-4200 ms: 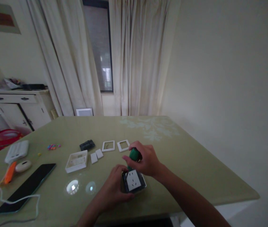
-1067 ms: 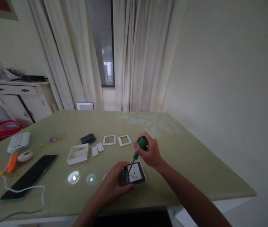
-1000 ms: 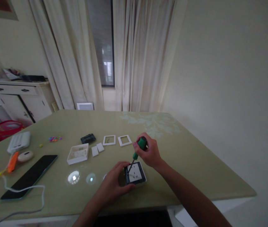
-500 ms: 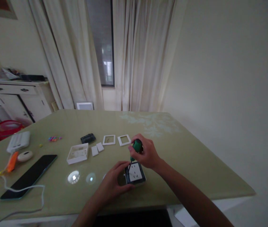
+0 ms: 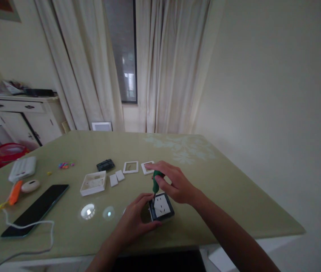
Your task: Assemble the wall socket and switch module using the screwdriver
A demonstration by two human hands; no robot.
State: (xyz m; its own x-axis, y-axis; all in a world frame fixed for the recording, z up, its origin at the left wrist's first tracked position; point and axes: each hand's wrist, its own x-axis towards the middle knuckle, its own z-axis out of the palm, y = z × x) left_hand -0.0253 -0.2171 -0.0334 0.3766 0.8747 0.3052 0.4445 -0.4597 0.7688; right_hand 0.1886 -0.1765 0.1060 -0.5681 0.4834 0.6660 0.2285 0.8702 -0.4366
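Note:
A wall socket (image 5: 162, 206) with a white slotted face and dark surround lies on the table near its front edge. My left hand (image 5: 138, 215) grips it, fingers at the far left corner and thumb along the near side. In my right hand (image 5: 174, 183) is a green-handled screwdriver (image 5: 156, 183), held upright between thumb and fingers, the index finger stretched out past the handle. Its dark shaft reaches down to the socket's left dark strip; the exact tip contact is too small to make out.
Beyond my hands lie two white frames (image 5: 131, 167), two small white plates (image 5: 113, 180), an open white box (image 5: 93, 183) and a black socket part (image 5: 105, 165). To the left are a phone (image 5: 36, 211), a white cable (image 5: 52, 234), an orange item (image 5: 15, 193) and small coloured pieces (image 5: 65, 165).
My right fingers have loosened from their wrap around the handle and stretched out leftward. The screwdriver handle has shifted slightly left and stands more upright. My left hand and the socket stay put.

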